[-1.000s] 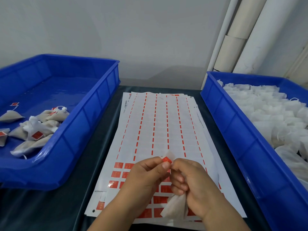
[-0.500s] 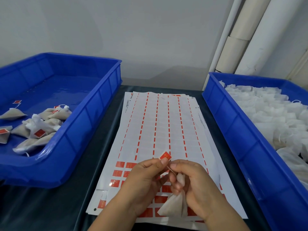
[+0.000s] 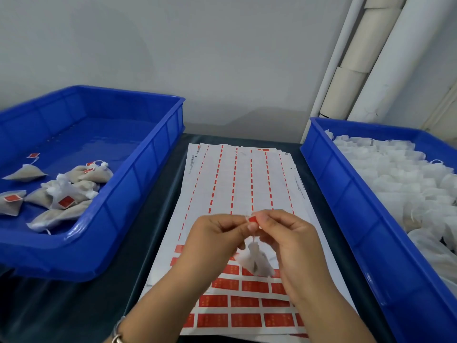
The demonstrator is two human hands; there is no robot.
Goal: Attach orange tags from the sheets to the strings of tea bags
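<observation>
Orange tag (image 3: pixel 252 219) is held pinched between the fingertips of both hands, above the middle of the sheets (image 3: pixel 237 184). The left hand (image 3: pixel 215 240) is closed on the tag's left edge with thumb and forefinger; the right hand (image 3: pixel 288 240) is closed on its right edge in the same way. Each grip is thus narrow and occupied by the tag. A thin white string (image 3: pixel 254 237) is seen running down from the tag to a tea bag (image 3: pixel 254 262), which hangs free below the fingers, just over the printed rows. Whether the tag is already fixed to the string cannot be told.

The sheets are stacked flat on the dark worktop (image 3: pixel 153 219), between two bins. Their far part is stripped, with only narrow orange dashes left in columns; full orange tags remain in rows at the near end, partly covered by the wrists.

A blue bin (image 3: pixel 138 184) is placed to the left; several tagged tea bags (image 3: pixel 61 194) lie in its near corner, orange tags showing on some. A second blue bin (image 3: pixel 346 194) is placed to the right and is filled with white tea bags (image 3: pixel 395 174). White pipes (image 3: pixel 371 58) are seen against the grey wall behind the right bin. A metal band (image 3: pixel 117 336) is worn on the left wrist.
</observation>
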